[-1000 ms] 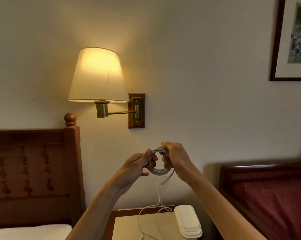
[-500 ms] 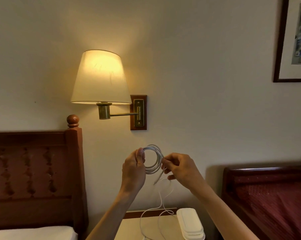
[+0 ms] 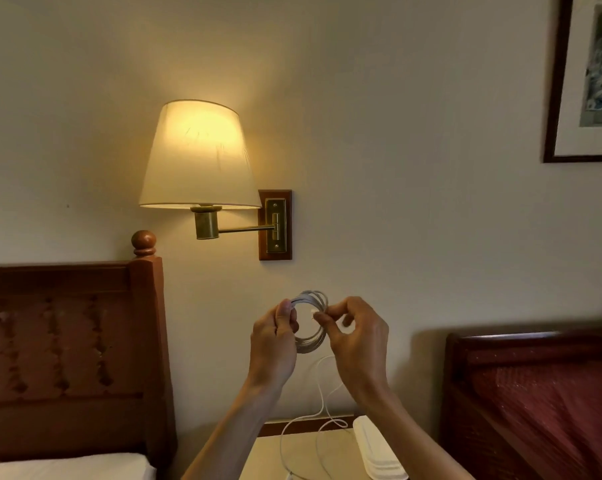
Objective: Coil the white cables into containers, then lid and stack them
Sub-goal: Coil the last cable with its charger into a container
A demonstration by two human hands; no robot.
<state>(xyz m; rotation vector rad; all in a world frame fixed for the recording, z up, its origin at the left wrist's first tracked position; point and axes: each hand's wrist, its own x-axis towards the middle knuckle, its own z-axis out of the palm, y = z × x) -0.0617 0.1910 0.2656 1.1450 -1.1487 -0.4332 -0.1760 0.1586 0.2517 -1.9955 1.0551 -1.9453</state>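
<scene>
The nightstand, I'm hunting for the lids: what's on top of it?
On the nightstand lie loose white cable and stacked white containers. The frame's edge hides the rest.

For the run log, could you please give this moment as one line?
stage: coiling | left hand: grips white cable coil | right hand: pinches cable at coil | slack: hangs to nightstand | white lids: stacked, untouched

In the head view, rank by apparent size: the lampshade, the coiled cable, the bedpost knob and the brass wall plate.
1. Lampshade, clearly largest.
2. Coiled cable and brass wall plate: similar extent, and the coil is nearer the camera, so unranked.
3. Bedpost knob, smallest.
</scene>
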